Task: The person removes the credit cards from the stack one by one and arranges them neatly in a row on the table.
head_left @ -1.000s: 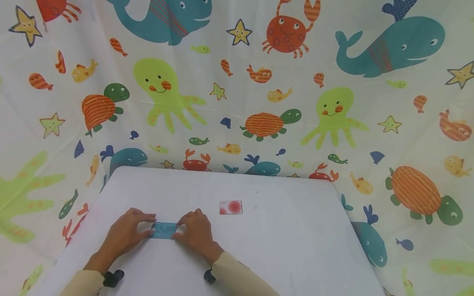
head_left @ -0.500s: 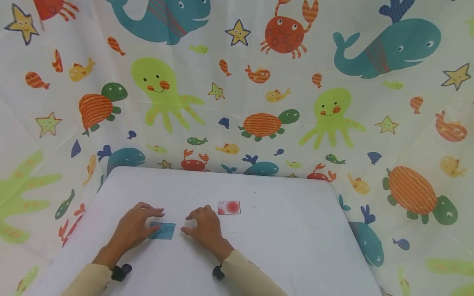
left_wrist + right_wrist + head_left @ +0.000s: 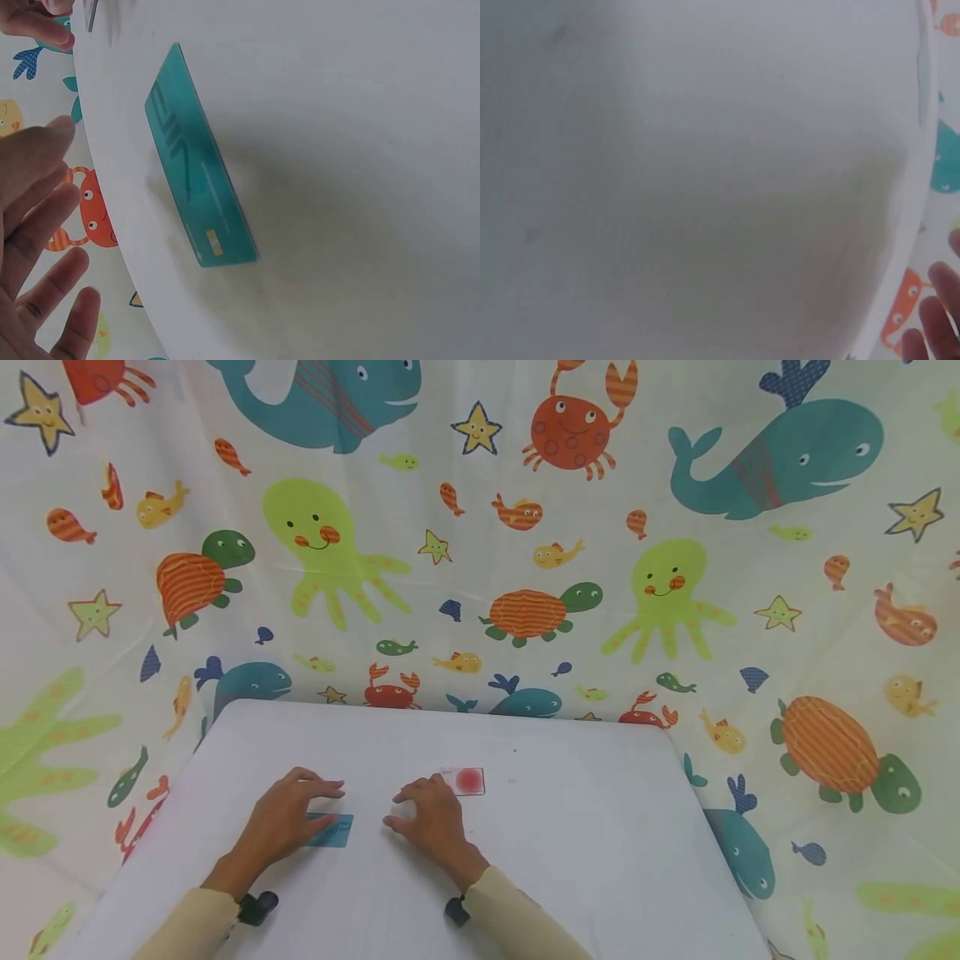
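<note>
A teal plastic card (image 3: 336, 832) with dark lettering and a gold chip (image 3: 214, 242) lies flat on the white table (image 3: 585, 843). My left hand (image 3: 287, 814) hovers over the card's left end, thumb and fingers spread apart with nothing between them. In the left wrist view its fingers (image 3: 45, 232) are loosely extended beside the card. To the right, my right hand (image 3: 433, 817) hangs over the table with thumb and fingers apart and holds nothing. Just behind it lies a white card with a red circle (image 3: 470, 781), its left part covered by the fingers.
A patterned curtain (image 3: 450, 552) with sea animals hangs along the table's back and sides. The table's far edge (image 3: 525, 718) has rounded corners. Dark wrist cameras are strapped at both sleeves.
Both hands gripped the teal card's ends one second ago; they have let go. The right hand has moved right, toward the red-circle card. The left hand has shifted right over the teal card.
</note>
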Demonstrator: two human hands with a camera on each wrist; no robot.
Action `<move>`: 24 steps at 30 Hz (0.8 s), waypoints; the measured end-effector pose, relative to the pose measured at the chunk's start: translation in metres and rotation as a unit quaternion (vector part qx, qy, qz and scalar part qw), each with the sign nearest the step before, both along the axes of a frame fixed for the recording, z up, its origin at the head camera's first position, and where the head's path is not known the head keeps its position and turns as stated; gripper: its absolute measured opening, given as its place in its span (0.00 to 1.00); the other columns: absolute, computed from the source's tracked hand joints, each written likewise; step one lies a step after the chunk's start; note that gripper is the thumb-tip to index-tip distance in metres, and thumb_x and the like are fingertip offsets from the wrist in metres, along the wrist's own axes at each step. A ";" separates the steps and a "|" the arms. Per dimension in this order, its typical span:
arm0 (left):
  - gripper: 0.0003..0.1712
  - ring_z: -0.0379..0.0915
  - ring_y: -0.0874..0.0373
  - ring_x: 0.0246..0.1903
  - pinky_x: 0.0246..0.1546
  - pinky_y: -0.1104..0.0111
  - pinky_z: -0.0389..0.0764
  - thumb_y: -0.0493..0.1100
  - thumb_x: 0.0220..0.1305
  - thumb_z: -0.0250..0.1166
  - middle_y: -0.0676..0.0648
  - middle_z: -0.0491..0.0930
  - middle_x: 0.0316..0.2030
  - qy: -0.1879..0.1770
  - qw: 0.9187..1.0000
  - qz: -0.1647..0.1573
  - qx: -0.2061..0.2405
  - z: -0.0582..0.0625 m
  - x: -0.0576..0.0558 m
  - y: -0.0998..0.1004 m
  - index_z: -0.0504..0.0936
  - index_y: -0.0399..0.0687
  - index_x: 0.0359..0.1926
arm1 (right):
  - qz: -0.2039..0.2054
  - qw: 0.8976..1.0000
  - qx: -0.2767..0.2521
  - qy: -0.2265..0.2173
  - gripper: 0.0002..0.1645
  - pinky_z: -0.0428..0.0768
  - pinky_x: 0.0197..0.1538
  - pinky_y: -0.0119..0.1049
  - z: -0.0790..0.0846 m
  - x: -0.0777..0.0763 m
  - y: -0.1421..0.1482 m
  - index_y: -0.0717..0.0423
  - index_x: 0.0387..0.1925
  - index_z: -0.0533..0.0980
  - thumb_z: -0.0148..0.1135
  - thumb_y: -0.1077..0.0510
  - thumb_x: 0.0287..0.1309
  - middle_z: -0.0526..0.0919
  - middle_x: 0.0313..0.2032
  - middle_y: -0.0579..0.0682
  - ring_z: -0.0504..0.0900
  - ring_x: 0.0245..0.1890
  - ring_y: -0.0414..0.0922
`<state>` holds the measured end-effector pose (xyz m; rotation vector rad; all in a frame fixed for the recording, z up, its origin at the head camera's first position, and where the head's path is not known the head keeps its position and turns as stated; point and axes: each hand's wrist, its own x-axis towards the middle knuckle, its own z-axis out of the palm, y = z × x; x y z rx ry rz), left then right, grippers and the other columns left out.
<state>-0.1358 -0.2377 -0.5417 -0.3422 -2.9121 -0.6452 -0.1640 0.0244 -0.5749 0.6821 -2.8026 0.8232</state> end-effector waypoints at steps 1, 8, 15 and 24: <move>0.24 0.80 0.47 0.52 0.53 0.44 0.86 0.45 0.56 0.83 0.48 0.88 0.46 0.001 1.000 -0.002 0.001 0.000 -0.001 0.001 0.91 0.52 0.55 | -0.001 1.000 0.000 -0.002 0.19 0.83 0.58 0.36 0.000 -0.001 0.002 0.39 0.51 0.88 0.76 0.40 0.61 0.90 0.50 0.35 0.83 0.53 0.38; 0.24 0.80 0.48 0.51 0.52 0.45 0.87 0.46 0.55 0.84 0.48 0.88 0.46 0.012 1.000 -0.011 0.014 -0.001 -0.005 0.011 0.91 0.51 0.54 | -0.004 1.000 -0.003 -0.003 0.20 0.85 0.57 0.35 0.002 -0.004 0.013 0.40 0.51 0.88 0.77 0.40 0.61 0.90 0.50 0.36 0.83 0.53 0.39; 0.25 0.81 0.48 0.50 0.49 0.47 0.89 0.46 0.52 0.85 0.47 0.88 0.45 0.042 0.999 -0.026 0.023 0.000 -0.012 0.026 0.92 0.51 0.53 | 0.000 1.000 -0.013 0.004 0.20 0.85 0.60 0.41 0.002 -0.009 0.024 0.41 0.52 0.88 0.77 0.41 0.61 0.90 0.52 0.38 0.83 0.55 0.40; 0.24 0.80 0.50 0.50 0.49 0.49 0.89 0.46 0.52 0.86 0.49 0.89 0.45 0.045 0.998 -0.034 0.034 -0.003 -0.018 0.042 0.92 0.52 0.52 | 0.009 0.999 -0.036 0.026 0.21 0.85 0.56 0.37 0.004 -0.013 0.038 0.45 0.51 0.89 0.79 0.43 0.59 0.91 0.50 0.41 0.84 0.52 0.40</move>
